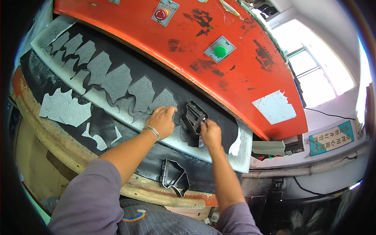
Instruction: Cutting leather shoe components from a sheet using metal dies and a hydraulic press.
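My right hand is closed on the near end of a dark metal cutting die, which stands on a black leather-like sheet. My left hand, with silver bangles at the wrist, is at the sheet's cut edge, left of the die. Its fingers are bent and close together; what lies under their tips is hidden. Leftward from there runs a row of grey die-shaped patches in the sheet, with wavy black strips hanging at their near side. A second outline die sits on the near ledge, between my forearms.
The orange machine beam spans the far side, with a red button and a green button. Under the sheet is a pale board. Pale scraps and a black piece lie at left. A wooden rail borders the near edge.
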`<control>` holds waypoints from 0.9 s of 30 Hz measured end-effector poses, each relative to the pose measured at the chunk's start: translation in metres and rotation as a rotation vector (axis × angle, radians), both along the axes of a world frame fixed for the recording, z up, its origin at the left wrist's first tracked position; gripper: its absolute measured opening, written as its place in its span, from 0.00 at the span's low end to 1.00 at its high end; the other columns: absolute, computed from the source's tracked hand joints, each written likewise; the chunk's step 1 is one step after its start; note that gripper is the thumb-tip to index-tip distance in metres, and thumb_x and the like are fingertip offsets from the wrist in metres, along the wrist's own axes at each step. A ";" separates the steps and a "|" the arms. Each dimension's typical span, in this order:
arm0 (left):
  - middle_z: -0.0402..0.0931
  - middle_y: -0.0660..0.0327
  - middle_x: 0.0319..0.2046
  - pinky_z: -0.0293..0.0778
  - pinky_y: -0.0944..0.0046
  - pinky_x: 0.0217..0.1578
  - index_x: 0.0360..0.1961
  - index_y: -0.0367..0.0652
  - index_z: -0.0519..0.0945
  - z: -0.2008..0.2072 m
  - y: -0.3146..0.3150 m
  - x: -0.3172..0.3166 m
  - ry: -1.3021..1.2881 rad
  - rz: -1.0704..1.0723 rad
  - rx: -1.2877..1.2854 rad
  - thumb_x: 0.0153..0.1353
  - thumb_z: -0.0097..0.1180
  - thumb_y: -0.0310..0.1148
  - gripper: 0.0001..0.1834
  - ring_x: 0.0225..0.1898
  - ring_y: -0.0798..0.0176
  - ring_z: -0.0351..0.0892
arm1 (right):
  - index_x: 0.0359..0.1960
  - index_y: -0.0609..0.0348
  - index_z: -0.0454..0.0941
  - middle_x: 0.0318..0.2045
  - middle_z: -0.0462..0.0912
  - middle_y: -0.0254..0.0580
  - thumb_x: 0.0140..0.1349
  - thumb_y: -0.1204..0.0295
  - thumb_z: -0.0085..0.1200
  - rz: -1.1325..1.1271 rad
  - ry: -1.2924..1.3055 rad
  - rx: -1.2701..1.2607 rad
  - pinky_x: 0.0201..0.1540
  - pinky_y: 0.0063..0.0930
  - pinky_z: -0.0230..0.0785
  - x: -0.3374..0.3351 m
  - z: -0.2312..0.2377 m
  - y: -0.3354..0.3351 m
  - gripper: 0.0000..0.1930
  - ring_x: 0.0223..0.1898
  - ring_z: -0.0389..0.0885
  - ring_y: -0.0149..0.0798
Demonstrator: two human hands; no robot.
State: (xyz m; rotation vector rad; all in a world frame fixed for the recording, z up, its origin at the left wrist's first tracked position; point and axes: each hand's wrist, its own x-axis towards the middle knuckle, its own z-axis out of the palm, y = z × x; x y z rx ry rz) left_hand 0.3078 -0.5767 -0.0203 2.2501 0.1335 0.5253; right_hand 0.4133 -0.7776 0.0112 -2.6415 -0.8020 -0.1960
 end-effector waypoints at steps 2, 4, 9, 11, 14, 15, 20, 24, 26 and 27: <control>0.76 0.52 0.49 0.60 0.51 0.61 0.50 0.39 0.69 0.007 -0.003 0.001 0.045 -0.005 0.062 0.51 0.48 0.25 0.21 0.55 0.50 0.72 | 0.32 0.61 0.76 0.34 0.80 0.59 0.61 0.64 0.52 -0.070 0.008 0.053 0.40 0.51 0.70 -0.011 -0.011 0.005 0.12 0.36 0.78 0.61; 0.76 0.53 0.50 0.59 0.51 0.61 0.50 0.39 0.69 0.003 -0.006 0.008 0.015 -0.025 0.083 0.51 0.48 0.25 0.21 0.57 0.52 0.71 | 0.35 0.60 0.78 0.33 0.81 0.55 0.62 0.62 0.52 -0.185 -0.024 0.156 0.41 0.47 0.71 -0.016 -0.014 0.007 0.13 0.36 0.79 0.57; 0.76 0.55 0.53 0.56 0.50 0.63 0.49 0.39 0.68 0.002 -0.006 0.012 0.030 -0.091 0.111 0.52 0.48 0.26 0.21 0.61 0.55 0.68 | 0.48 0.62 0.75 0.38 0.81 0.53 0.59 0.64 0.58 -0.226 0.120 0.439 0.47 0.39 0.70 -0.032 -0.034 -0.015 0.19 0.41 0.80 0.50; 0.75 0.56 0.53 0.54 0.51 0.63 0.49 0.40 0.68 0.005 -0.003 0.011 0.111 -0.158 0.114 0.52 0.47 0.26 0.20 0.62 0.56 0.67 | 0.53 0.64 0.73 0.41 0.81 0.54 0.58 0.65 0.60 -0.178 0.128 0.532 0.49 0.38 0.70 -0.046 -0.036 -0.019 0.23 0.43 0.80 0.49; 0.76 0.56 0.53 0.53 0.51 0.64 0.48 0.40 0.68 0.007 -0.003 0.014 0.098 -0.147 0.111 0.52 0.47 0.26 0.20 0.62 0.56 0.66 | 0.56 0.65 0.71 0.44 0.80 0.54 0.56 0.71 0.62 -0.217 0.138 0.558 0.52 0.37 0.67 -0.055 -0.040 -0.024 0.26 0.46 0.78 0.47; 0.76 0.56 0.53 0.53 0.51 0.64 0.48 0.40 0.68 0.007 -0.004 0.015 0.095 -0.153 0.112 0.52 0.47 0.26 0.20 0.62 0.56 0.66 | 0.56 0.65 0.71 0.44 0.80 0.54 0.56 0.71 0.62 -0.223 0.133 0.560 0.52 0.37 0.67 -0.055 -0.042 -0.024 0.26 0.46 0.78 0.47; 0.78 0.57 0.51 0.53 0.52 0.64 0.48 0.40 0.68 0.003 -0.004 0.013 0.084 -0.168 0.098 0.52 0.47 0.26 0.19 0.61 0.57 0.67 | 0.48 0.64 0.77 0.40 0.82 0.50 0.56 0.73 0.60 -0.263 -0.095 0.342 0.50 0.39 0.66 -0.062 -0.046 -0.021 0.17 0.43 0.78 0.49; 0.78 0.58 0.51 0.53 0.52 0.63 0.48 0.40 0.68 0.010 -0.006 0.014 0.136 -0.202 0.095 0.53 0.48 0.27 0.19 0.60 0.57 0.68 | 0.44 0.64 0.80 0.39 0.83 0.50 0.56 0.73 0.60 -0.269 -0.197 0.298 0.50 0.38 0.66 -0.060 -0.051 -0.025 0.14 0.42 0.79 0.49; 0.80 0.61 0.47 0.56 0.53 0.62 0.46 0.44 0.69 0.007 -0.006 0.014 0.039 -0.183 0.112 0.52 0.46 0.27 0.18 0.52 0.59 0.75 | 0.43 0.64 0.80 0.39 0.83 0.50 0.55 0.73 0.60 -0.266 -0.202 0.295 0.50 0.38 0.66 -0.060 -0.051 -0.026 0.14 0.42 0.80 0.48; 0.80 0.61 0.47 0.56 0.53 0.62 0.46 0.44 0.69 0.007 -0.006 0.014 0.038 -0.181 0.112 0.52 0.46 0.27 0.18 0.52 0.59 0.75 | 0.43 0.63 0.80 0.39 0.84 0.49 0.55 0.73 0.60 -0.266 -0.206 0.292 0.51 0.37 0.66 -0.060 -0.051 -0.027 0.13 0.41 0.81 0.48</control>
